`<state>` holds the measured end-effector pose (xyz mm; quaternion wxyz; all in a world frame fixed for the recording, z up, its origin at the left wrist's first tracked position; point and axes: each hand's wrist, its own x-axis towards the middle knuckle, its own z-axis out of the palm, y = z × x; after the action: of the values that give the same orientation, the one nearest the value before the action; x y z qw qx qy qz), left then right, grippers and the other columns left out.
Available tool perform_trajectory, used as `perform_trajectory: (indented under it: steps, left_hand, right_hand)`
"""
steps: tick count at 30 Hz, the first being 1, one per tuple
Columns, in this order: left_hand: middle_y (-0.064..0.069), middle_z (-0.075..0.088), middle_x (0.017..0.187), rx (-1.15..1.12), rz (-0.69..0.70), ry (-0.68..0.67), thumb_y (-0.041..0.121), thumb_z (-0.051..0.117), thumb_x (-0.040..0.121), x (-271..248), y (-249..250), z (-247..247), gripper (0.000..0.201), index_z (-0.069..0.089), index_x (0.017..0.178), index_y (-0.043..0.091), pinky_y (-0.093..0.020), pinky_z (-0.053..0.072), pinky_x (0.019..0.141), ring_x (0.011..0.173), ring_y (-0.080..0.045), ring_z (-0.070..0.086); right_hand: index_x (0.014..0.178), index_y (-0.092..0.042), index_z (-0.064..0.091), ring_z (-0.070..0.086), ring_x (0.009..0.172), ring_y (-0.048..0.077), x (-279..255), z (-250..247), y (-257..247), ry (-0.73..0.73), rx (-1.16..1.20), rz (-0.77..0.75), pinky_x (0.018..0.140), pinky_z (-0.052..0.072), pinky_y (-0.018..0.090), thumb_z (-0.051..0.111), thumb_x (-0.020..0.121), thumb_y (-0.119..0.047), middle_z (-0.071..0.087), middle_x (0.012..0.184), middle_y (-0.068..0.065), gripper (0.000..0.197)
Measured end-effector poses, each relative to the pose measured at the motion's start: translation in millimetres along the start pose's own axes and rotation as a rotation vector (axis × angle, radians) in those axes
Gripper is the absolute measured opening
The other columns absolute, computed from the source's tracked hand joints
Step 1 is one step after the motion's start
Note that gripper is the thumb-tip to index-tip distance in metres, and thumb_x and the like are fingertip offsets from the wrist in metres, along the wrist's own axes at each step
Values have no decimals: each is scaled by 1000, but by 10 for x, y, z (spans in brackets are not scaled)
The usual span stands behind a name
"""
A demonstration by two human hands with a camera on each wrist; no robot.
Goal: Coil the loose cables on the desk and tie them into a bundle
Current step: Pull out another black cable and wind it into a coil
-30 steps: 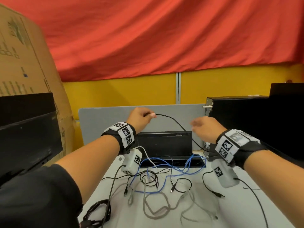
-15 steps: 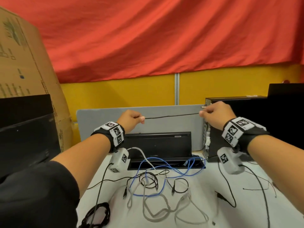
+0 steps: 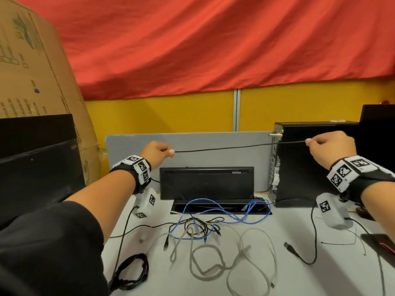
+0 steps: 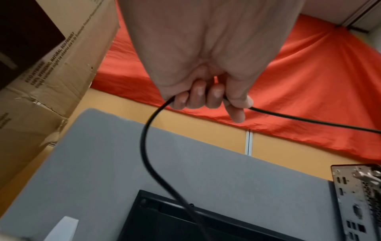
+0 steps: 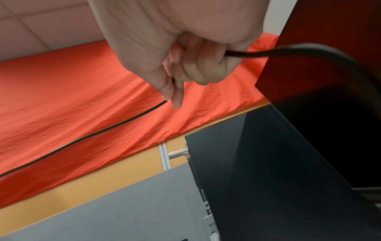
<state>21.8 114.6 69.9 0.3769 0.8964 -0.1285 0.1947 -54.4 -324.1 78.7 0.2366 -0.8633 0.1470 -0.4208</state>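
Head view: black cable (image 3: 239, 147) stretched nearly level above the desk (image 3: 299, 278), in front of the grey partition (image 3: 192, 146). Left hand (image 3: 157, 152) pinching one end, right hand (image 3: 333, 148) pinching the other, just in front of the black computer case (image 3: 299, 171). Loose blue cable (image 3: 224, 212), grey cables (image 3: 213, 259) and a coiled black cable (image 3: 132, 272) lying on the desk below the grey partition.

Left wrist view: left hand (image 4: 202, 65) fingers (image 4: 198, 96) curled round the black cable (image 4: 148, 146); cable exiting both sides of the fist, one run dropping in front of the grey partition (image 4: 226, 179).

Right wrist view: right hand (image 5: 175, 40) thumb and forefinger pinching the black cable (image 5: 103, 130), remaining fingers curled round it; grey partition (image 5: 123, 212) below.
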Motion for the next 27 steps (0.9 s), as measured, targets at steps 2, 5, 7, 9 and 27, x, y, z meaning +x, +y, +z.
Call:
perform_trajectory:
  steps: [2,5,7,9,27]
  left_hand:
    - [-12,53,68,-11,23,21,21,59,96,8,24,-8,23,72,84,6,-31,37,70,65,-21,44]
    - [-2,41,59,-59,78,44,20,58,97,2,149,7,22,70,83,8,-28,31,59,55,-16,35]
    - [0,38,58,-86,118,48,19,58,97,-15,259,34,21,71,85,7,-27,29,55,54,-14,33]
    - [2,39,59,-103,164,28,19,58,97,-54,397,80,21,71,88,6,-24,29,53,54,-11,34]
    - [1,35,53,-118,206,-202,25,54,99,-171,781,163,31,67,75,12,-25,27,49,46,-11,29]
  right_hand:
    - [83,-15,76,59,64,23,-33,15,40,-31,35,51,59,46,27,62,90,-34,61,61,-1,24]
    - [84,-12,75,50,54,19,-170,100,-36,-293,202,143,51,38,23,68,86,-23,56,58,1,14]
    - [85,-7,71,50,47,20,-313,146,-181,-551,236,218,45,40,24,68,86,-16,59,56,7,9]
    - [88,-8,68,61,61,21,-449,174,-356,-741,59,149,53,48,28,62,90,-19,68,70,10,13]
    - [88,-23,77,64,84,11,-536,93,-1135,-328,308,-200,80,52,31,70,85,-39,71,88,-6,18]
